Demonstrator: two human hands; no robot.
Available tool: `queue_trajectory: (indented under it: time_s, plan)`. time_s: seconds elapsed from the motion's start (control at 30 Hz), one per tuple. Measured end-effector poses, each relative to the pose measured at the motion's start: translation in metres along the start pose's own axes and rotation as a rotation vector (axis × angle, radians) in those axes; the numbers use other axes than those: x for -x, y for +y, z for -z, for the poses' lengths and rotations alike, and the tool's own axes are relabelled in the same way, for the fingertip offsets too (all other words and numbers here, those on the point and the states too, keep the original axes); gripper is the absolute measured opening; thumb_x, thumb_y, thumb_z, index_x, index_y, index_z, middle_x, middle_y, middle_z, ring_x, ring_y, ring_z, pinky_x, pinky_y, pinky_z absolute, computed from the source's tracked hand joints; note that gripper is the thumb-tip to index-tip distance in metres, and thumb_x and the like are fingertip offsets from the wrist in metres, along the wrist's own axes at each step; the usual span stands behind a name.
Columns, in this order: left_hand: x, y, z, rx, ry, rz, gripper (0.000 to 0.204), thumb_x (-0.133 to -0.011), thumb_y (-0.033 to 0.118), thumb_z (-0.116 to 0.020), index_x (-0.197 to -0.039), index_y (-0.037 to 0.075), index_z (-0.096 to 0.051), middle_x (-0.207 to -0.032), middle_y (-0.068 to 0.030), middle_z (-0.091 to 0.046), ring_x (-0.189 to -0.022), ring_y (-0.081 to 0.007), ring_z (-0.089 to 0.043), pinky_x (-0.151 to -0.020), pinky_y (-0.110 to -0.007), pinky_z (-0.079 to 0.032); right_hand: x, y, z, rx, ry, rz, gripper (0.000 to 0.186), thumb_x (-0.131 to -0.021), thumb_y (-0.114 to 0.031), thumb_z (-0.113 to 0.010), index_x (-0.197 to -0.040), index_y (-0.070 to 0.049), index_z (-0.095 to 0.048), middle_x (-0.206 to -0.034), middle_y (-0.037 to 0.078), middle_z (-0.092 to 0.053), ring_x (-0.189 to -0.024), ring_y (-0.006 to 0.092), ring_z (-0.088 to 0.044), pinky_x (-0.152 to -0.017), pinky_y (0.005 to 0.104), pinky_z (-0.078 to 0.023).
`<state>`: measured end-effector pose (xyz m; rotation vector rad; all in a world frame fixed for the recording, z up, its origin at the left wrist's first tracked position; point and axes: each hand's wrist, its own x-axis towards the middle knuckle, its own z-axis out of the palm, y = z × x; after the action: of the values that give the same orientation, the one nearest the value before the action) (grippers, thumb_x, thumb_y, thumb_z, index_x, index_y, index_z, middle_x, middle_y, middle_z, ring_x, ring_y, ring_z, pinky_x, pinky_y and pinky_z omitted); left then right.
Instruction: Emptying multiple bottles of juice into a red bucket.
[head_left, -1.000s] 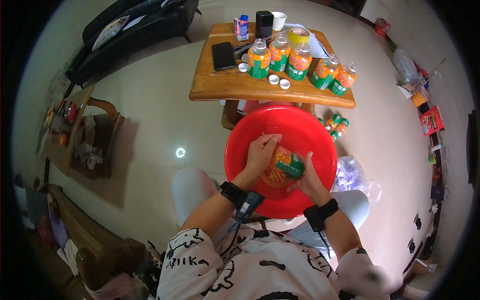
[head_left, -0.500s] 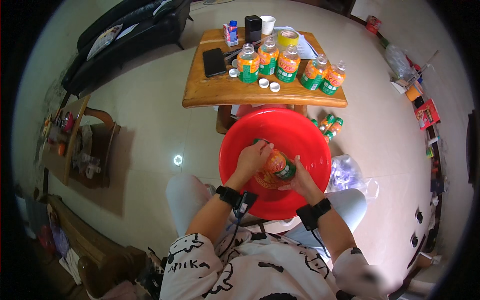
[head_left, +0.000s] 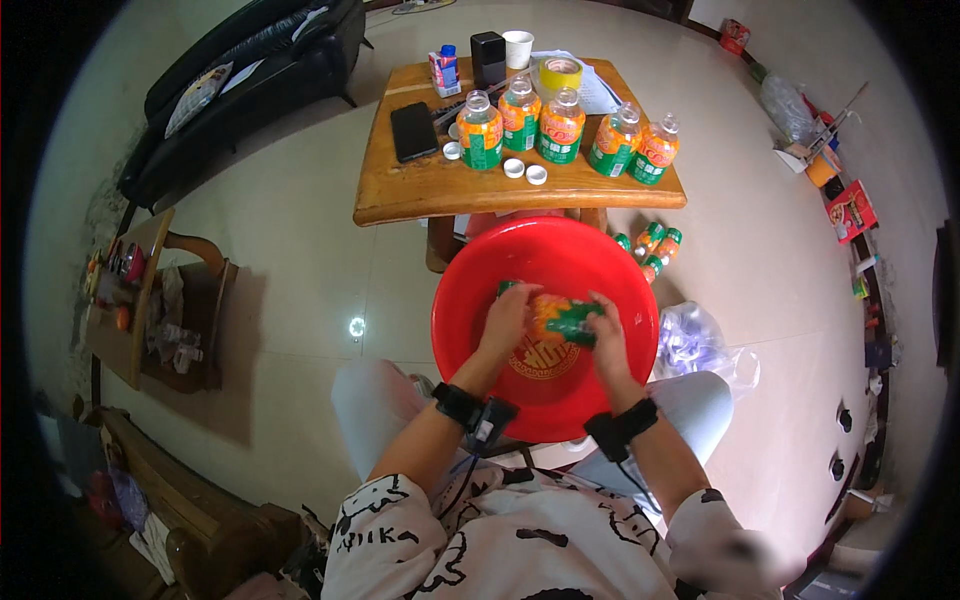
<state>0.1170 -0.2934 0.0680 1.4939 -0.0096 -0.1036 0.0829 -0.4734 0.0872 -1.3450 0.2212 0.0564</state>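
Seen from above, a seated person handles an orange-and-green bottle [head_left: 552, 314] over a large red basin [head_left: 540, 240] between their knees. Compared with a half-second ago, the bottle has swung from a steeper slant to nearly level, uncovering more of the gold print [head_left: 545, 360] on the basin's floor; this suggests the bottle is being turned in the grip, and the handling is unfinished. The left hand [head_left: 508, 318] curls its fingers around the bottle's orange end, while the right hand [head_left: 610, 335] grasps the green end, fingers bent over it. Motion blur hides how tightly either one presses, and whether the bottle has a cap cannot be told. Beyond the basin, a wooden bench [head_left: 420, 195] carries five similar uncapped bottles [head_left: 560, 135], with loose white caps [head_left: 514, 168] near them and a black phone [head_left: 414, 132] to their left.
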Motion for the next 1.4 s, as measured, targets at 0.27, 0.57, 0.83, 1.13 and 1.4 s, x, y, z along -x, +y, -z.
queue_trajectory:
  time_s: [0.27, 0.57, 0.83, 1.13, 1.4]
  plan:
    - [0.013, 0.013, -0.038, 0.727, -0.072, 0.526, 0.055, -0.102, 0.041, -0.024, -0.126, 0.000, -0.051, -0.124, -0.0155, -0.057, -0.111, -0.0273, -0.057, -0.095, -0.042, -0.045, -0.005, -0.032, 0.022, -0.020, -0.163, 0.182, 0.043, -0.083, 0.003, -0.051, -0.125, -0.005, -0.047, -0.120, 0.013, -0.046, -0.115, 0.0249, -0.047, -0.099, 0.0344, -0.038]
    - [0.019, 0.029, -0.027, 0.609, 0.077, 0.543, 0.044, -0.103, 0.033, -0.029, -0.108, 0.000, -0.058, -0.102, -0.0117, -0.063, -0.096, -0.0202, -0.061, -0.084, -0.034, -0.050, -0.006, 0.006, 0.017, 0.596, -0.065, 0.405, 0.044, -0.088, -0.011, -0.056, -0.129, -0.001, -0.043, -0.126, 0.021, -0.043, -0.120, 0.0312, -0.044, -0.102, 0.0385, -0.035]
    - [-0.004, -0.016, 0.003, 0.792, 0.151, 0.592, 0.040, -0.102, 0.032, -0.030, -0.114, 0.002, -0.054, -0.109, -0.0136, -0.061, -0.097, -0.0252, -0.061, -0.088, -0.039, -0.050, 0.019, 0.010, -0.010, 0.764, -0.055, 0.526, 0.042, -0.094, -0.016, -0.052, -0.132, -0.001, -0.043, -0.125, 0.014, -0.048, -0.113, 0.0199, -0.050, -0.096, 0.0330, -0.042]
    - [-0.004, -0.010, -0.001, 0.750, 0.218, 0.591, 0.036, -0.102, 0.030, -0.033, -0.113, 0.003, -0.055, -0.099, -0.0092, -0.062, -0.095, -0.0192, -0.061, -0.081, -0.032, -0.050, 0.013, 0.031, 0.003, 0.700, -0.032, 0.447, 0.048, -0.092, -0.011, -0.054, -0.135, -0.001, -0.036, -0.123, 0.016, -0.048, -0.115, 0.0244, -0.048, -0.100, 0.0371, -0.039]
    - [-0.001, -0.010, -0.002, 0.753, 0.228, 0.542, 0.035, -0.101, 0.030, -0.037, -0.111, 0.002, -0.056, -0.103, -0.0117, -0.060, -0.095, -0.0234, -0.061, -0.082, -0.036, -0.051, 0.014, 0.041, 0.005, 0.381, -0.039, 0.206, 0.047, -0.093, -0.024, -0.059, -0.132, -0.006, -0.042, -0.114, 0.011, -0.053, -0.108, 0.0184, -0.051, -0.094, 0.0328, -0.042]
